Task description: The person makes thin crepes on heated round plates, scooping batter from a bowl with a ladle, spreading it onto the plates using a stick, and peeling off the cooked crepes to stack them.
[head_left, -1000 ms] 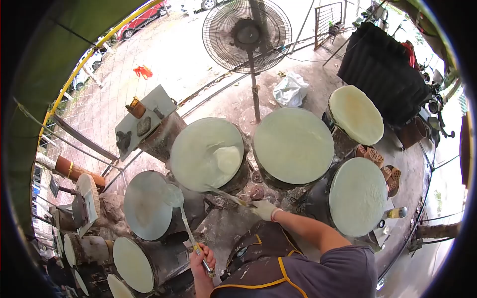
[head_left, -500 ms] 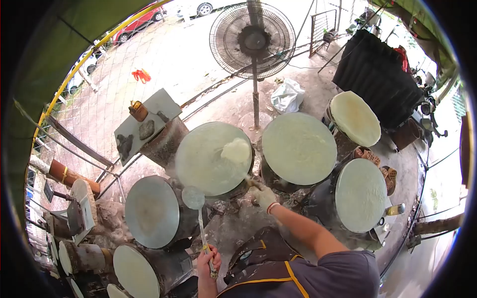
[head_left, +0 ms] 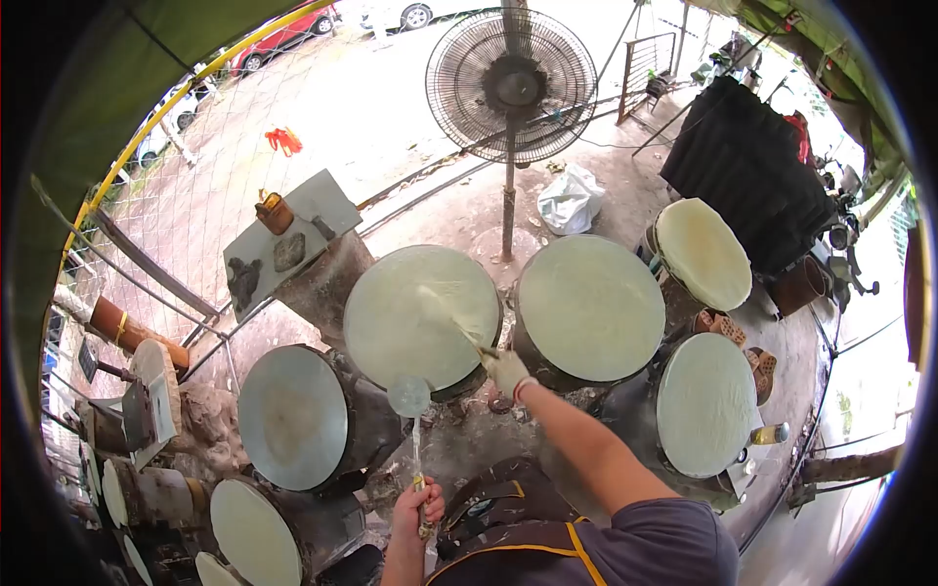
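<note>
Closed round a long-handled ladle (head_left: 408, 397), my left hand (head_left: 419, 504) is low in front of my body. The ladle's round head overlaps the near edge of a round plate (head_left: 391, 303) coated with pale batter. My right hand (head_left: 508, 372), in a light glove, grips a spreader (head_left: 469, 337) whose far end lies over that same plate. To the right is another coated round plate (head_left: 590, 308). A bare grey plate (head_left: 293, 418) with a brownish middle stands on the left.
More coated plates stand at the right (head_left: 707, 405), upper right (head_left: 703, 255) and lower left (head_left: 256, 535). A fan (head_left: 514, 88) rises beyond the plates. A small metal table (head_left: 327, 200) holds a brown container. A glass jar (head_left: 770, 434) sits far right.
My right hand has moved up and slightly left with the spreader, and the raised batter patch on the plate is flatter. The ladle has shifted right, away from the bare plate.
</note>
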`<state>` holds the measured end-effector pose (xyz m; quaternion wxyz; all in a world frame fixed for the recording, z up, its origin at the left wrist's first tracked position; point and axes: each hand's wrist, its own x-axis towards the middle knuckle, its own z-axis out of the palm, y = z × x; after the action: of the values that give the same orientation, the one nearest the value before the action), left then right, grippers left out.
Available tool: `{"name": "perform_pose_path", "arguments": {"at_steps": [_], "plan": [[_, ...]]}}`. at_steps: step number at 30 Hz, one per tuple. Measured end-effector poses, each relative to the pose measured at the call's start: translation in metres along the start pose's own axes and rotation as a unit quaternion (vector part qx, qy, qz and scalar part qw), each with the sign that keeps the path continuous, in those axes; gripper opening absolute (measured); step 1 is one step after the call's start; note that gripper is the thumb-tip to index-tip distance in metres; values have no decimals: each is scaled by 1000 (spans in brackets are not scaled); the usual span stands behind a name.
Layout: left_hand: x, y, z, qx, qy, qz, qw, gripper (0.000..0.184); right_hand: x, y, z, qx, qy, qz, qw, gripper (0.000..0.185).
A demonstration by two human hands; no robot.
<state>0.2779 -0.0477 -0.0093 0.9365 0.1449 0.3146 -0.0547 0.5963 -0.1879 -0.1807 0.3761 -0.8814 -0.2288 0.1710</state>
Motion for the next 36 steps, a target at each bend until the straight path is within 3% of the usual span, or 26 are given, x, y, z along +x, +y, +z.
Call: {"name": "perform_pose_path", "arguments": {"at_steps": [3,4,7,9,11,12,15,18,20,22,24,25,27,29,30,32,34,36], "plan": [[5,-6,6,-16,-5,-6,1000,15,3,-52,-74,176,36,150,972,37],[5,-10,8,-24,3,-3,1000,14,14,-29,-62,272,81,173,943,37],[4,-18,16,-53,35,1,998,13,19,38,11,226,14,42,973,36],[4,-23,17,-58,60,4,997,13,14,-5,-33,270,-90,125,951,36],[6,-19,12,-41,81,7,996,13,37,-2,-49,249,-96,83,960,36],[8,-17,12,-9,98,21,995,12,47,-5,-54,188,-17,83,978,27],[20,-3,35,93,120,62,986,8,35,-8,-47,211,-53,23,976,31],[47,13,45,256,171,88,947,9,-28,-28,-102,257,-226,106,934,43],[70,18,47,351,196,118,908,11,-60,11,-68,370,-139,140,908,40],[93,12,48,430,233,158,858,13,-88,-5,-38,500,12,331,800,33],[114,-2,50,500,280,205,793,13,-106,-22,17,468,-9,340,816,30],[122,-9,53,492,278,192,802,13,-107,-25,34,453,-19,344,822,29],[133,-19,59,477,272,165,819,12,-97,-17,44,352,-74,217,908,26],[122,14,60,301,159,97,935,11,-93,-33,25,365,-98,178,908,24],[112,34,59,205,97,62,972,10,-94,-59,-16,431,-94,203,874,23],[57,53,66,156,-4,77,985,10,-82,-68,-50,513,-39,248,821,22],[24,40,55,169,-9,110,979,9,-71,-56,-52,547,64,285,785,23],[13,37,61,158,-8,122,980,12,-49,-6,4,431,59,208,876,25]]}}
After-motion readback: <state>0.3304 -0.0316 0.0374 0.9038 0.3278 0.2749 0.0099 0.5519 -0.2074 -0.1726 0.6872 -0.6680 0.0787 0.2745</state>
